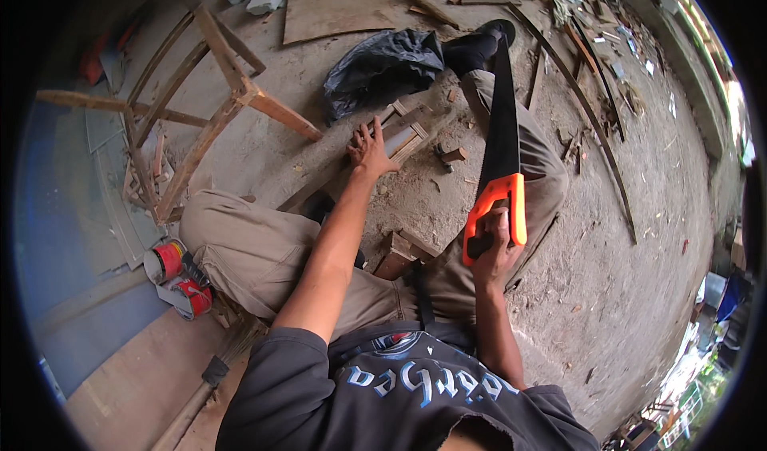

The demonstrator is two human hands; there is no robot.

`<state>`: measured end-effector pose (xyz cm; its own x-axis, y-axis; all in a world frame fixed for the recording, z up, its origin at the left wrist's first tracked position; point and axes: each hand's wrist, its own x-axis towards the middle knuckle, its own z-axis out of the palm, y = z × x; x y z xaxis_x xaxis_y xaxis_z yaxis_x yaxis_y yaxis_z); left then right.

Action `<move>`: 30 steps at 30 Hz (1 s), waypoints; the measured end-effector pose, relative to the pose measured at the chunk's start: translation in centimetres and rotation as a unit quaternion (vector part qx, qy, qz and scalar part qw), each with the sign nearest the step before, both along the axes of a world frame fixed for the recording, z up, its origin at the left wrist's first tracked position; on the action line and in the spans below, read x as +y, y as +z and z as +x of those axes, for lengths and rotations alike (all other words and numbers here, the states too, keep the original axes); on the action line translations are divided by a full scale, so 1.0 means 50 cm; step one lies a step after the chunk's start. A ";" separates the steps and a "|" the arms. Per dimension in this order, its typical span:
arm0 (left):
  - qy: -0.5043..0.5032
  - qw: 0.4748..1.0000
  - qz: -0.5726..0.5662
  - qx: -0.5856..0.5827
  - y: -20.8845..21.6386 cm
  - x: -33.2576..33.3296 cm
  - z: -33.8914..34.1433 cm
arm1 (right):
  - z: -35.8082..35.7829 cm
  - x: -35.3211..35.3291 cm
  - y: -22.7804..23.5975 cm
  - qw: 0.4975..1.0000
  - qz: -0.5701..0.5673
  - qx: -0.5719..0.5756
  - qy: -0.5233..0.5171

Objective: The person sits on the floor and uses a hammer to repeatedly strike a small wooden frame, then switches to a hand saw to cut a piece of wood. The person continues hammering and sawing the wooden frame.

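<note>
My right hand [496,251] is wrapped round the orange and black handle of a handsaw [502,123]. Its dark blade points away from me, over my right leg and up toward my foot. Between my legs, my left hand [370,152] lies with spread fingers on a small wooden frame piece [406,141] on the ground. A long wooden board [307,191] runs from beneath that hand toward my left knee. Just right of the frame piece a hammer [452,155] lies on the ground. A wooden block [395,258] sits close to my lap.
Beyond my left hand lies a crumpled black plastic bag [383,67]. A wooden stool-like frame [204,107] stands at the left, with red cans [177,279] by my left knee. Long curved dark strips [587,103] and wood scraps litter the right side. A plywood sheet [335,7] lies at the back.
</note>
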<state>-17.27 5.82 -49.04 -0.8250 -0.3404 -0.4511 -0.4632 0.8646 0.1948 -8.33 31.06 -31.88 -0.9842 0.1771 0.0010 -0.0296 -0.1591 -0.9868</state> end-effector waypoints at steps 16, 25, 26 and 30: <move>-0.028 0.992 0.017 0.123 0.005 -0.163 0.196 | 0.063 -0.055 -0.032 0.959 0.186 -0.034 0.211; 0.038 0.905 0.165 0.390 -0.029 -0.062 0.023 | 0.054 -0.023 0.036 0.899 0.336 0.020 0.279; 0.049 0.922 0.164 0.348 -0.031 -0.061 0.015 | 0.054 -0.022 0.040 0.894 0.348 0.009 0.283; 0.039 0.963 0.127 0.233 -0.035 -0.062 0.024 | 0.054 -0.023 0.051 0.900 0.337 0.005 0.277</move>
